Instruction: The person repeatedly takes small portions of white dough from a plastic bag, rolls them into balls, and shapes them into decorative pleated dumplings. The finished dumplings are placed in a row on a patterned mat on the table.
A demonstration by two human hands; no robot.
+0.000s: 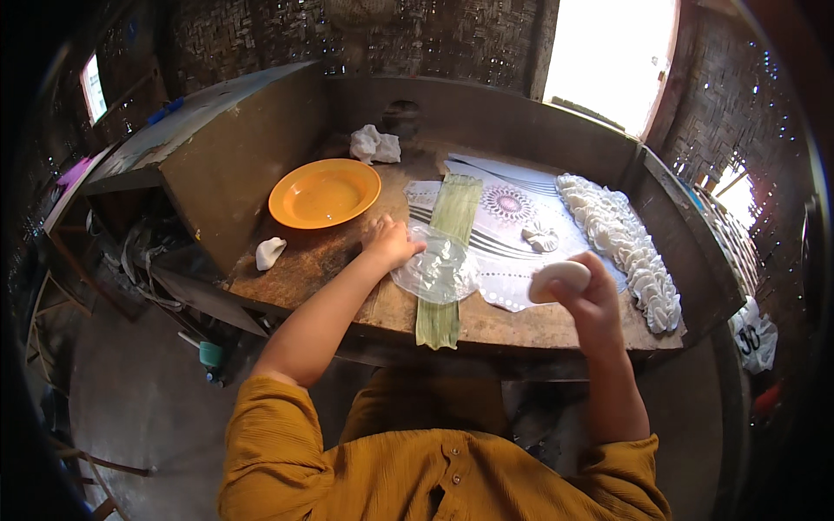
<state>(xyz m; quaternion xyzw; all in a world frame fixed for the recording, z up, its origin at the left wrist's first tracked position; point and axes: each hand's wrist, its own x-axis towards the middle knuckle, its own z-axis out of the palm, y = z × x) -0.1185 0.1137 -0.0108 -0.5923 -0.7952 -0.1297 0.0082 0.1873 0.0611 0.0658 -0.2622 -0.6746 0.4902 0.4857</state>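
My left hand (389,240) rests flat on the wooden table (330,260), its fingers touching the edge of a clear plastic sheet (439,271). That sheet lies over a long green leaf strip (453,217) running toward me. My right hand (589,291) is raised above the table's front right and is closed around a smooth white lump of dough (558,280). Below and behind it a patterned white mat (512,217) covers the table, with one shaped white piece (540,236) lying on it.
An orange plate (323,193) sits at the left. A row of several shaped white pieces (625,247) runs along the right side. A crumpled white cloth (374,145) lies at the back, a small white lump (268,253) near the left edge. Raised wooden walls enclose the table.
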